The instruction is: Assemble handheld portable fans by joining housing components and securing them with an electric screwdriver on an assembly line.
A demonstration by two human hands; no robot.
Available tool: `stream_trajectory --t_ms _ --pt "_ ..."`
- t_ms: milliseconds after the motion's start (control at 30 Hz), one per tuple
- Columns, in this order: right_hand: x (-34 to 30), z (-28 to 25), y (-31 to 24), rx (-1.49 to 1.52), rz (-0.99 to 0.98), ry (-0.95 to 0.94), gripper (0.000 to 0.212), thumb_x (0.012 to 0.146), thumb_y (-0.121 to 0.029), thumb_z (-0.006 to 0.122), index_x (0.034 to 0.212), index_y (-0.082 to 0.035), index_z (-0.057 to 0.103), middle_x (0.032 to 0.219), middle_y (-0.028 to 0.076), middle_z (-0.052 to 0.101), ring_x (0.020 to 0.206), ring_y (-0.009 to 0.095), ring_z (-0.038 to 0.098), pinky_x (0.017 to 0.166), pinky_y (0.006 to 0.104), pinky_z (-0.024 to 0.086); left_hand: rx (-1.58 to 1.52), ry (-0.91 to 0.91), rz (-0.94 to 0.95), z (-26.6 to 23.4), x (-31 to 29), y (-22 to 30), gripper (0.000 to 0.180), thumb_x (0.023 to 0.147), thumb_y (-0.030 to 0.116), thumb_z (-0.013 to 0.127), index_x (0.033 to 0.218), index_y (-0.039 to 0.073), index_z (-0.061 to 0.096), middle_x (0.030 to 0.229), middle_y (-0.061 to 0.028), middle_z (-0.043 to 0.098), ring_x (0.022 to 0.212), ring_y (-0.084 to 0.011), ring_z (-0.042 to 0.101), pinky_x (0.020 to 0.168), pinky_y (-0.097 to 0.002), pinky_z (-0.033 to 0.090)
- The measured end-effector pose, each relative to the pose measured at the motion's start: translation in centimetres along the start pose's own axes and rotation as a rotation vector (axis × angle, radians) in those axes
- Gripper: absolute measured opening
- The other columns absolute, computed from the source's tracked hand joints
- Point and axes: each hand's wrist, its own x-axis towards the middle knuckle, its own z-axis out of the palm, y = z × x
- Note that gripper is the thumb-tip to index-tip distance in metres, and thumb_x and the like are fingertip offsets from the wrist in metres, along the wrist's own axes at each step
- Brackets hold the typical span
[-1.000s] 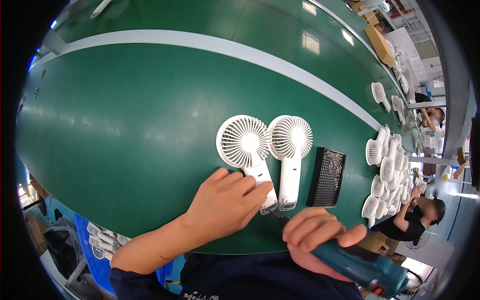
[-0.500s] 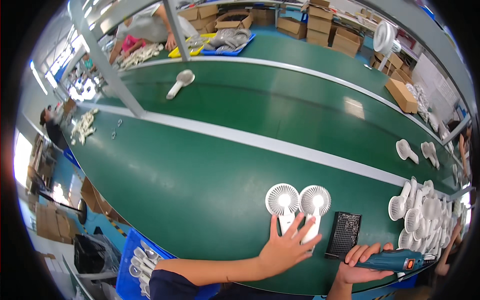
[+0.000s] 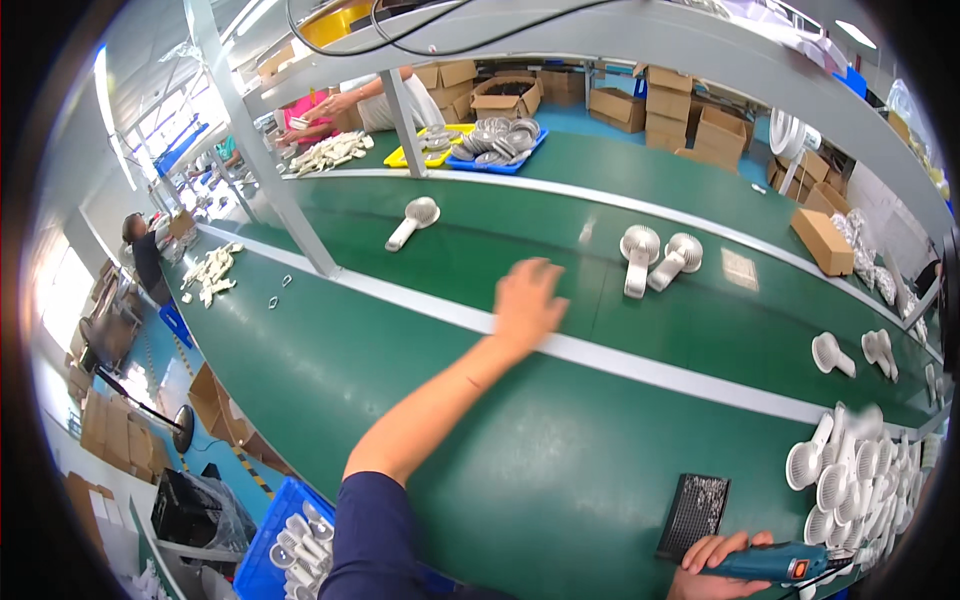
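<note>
My left hand is stretched out over the divider rail, above the near edge of the green belt, fingers apart and nothing in them. Beyond it to the right, two white handheld fans lie side by side on the belt. My right hand is closed around a teal electric screwdriver at the lower right. Just behind that hand, a black tray of small screws sits on the green table. A heap of white handheld fans lies to the right of the tray.
A grey metal rail divides table and belt; a post rises at left. Single fans lie along the belt. A blue crate of white parts stands lower left. Another person's arms work at far left.
The two fans that were under my left hand on the table now lie on the belt. My left hand has moved forward and let go of them. My right hand still holds the screwdriver.
</note>
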Motion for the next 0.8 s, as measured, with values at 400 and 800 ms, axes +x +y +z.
stream_trajectory --t_ms 400,800 --pt "-1.3 1.3 -1.8 -0.068 0.261 -0.408 0.071 0.092 -0.052 0.06 0.145 -0.011 0.036 0.101 0.022 0.06 0.077 0.038 0.061 0.067 0.0502 0.05 0.381 -0.108 -0.657 -2.1 1.4 -28.1 0.03 0.09 0.031 0.06 0.12 0.031 0.064 0.126 -0.0173 0.045 0.116 -0.0382 0.048 0.096 -0.0482 0.043" --pt "-2.0 5.0 2.6 -0.054 0.233 -0.112 0.078 0.089 -0.071 0.039 0.129 -0.005 0.05 0.075 0.014 0.051 0.052 0.026 0.046 0.049 0.0409 0.04 -0.506 -0.235 -0.764 -14.7 -18.2 9.3 0.047 0.091 0.027 0.064 0.123 -0.004 0.047 0.096 -0.0295 0.059 0.087 -0.0433 0.06 0.078 -0.0476 0.048"
